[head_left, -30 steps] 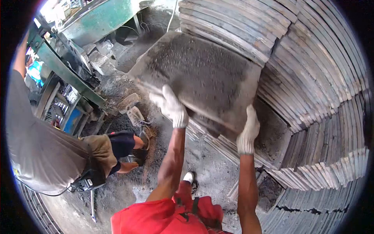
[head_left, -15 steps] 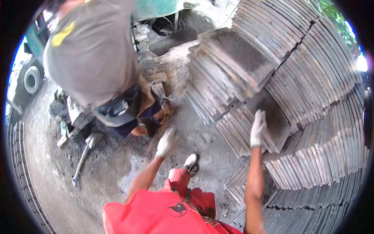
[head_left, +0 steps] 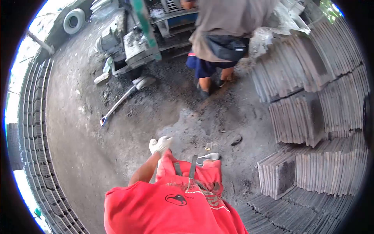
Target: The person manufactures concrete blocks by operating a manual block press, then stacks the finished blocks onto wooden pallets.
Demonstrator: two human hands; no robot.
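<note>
My left hand (head_left: 160, 144), in a white work glove, hangs in front of my red shorts above the dirt floor and holds nothing; its fingers look loosely curled. My right hand is out of view. Stacks of grey flat slabs (head_left: 300, 121) stand on edge to my right, none of them touched by me. My white shoe (head_left: 207, 157) shows just past my shorts.
Another person in a grey shirt and dark shorts (head_left: 218, 43) stands ahead by a green machine (head_left: 144, 35). A shovel (head_left: 119, 102) lies on the dusty floor. More slab rows (head_left: 33, 128) curve along the left. A tyre (head_left: 74, 20) sits far left.
Both hands have let go of the big slab and left the stack. My view has swung left, away from the slabs; my right hand dropped out of sight and my left hand lowered.
</note>
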